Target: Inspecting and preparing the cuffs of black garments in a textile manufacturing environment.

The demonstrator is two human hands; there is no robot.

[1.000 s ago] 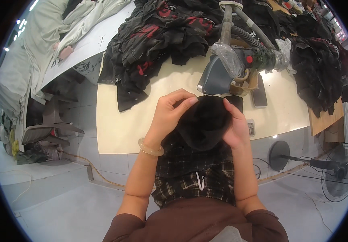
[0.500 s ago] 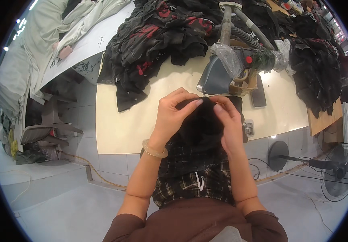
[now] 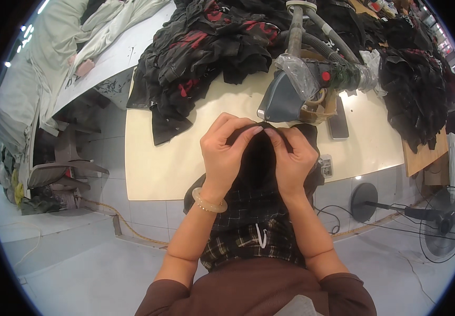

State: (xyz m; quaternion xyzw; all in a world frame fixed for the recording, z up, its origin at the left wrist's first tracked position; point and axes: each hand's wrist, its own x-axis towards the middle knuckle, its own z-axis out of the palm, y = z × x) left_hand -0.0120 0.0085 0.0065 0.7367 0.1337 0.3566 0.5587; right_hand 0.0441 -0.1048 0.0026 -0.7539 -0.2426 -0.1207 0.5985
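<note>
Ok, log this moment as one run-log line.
left hand: pinching black garment | right hand: pinching same edge | steam iron: just behind on table

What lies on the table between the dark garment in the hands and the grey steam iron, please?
Nothing: in the head view the dark garment reaches the steam iron.

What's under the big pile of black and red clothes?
The pile of black and red clothes lies on a cream table; its bare top shows around the edges. Whatever sits beneath the heap itself is covered. Nearer, both hands pinch a black garment.
</note>
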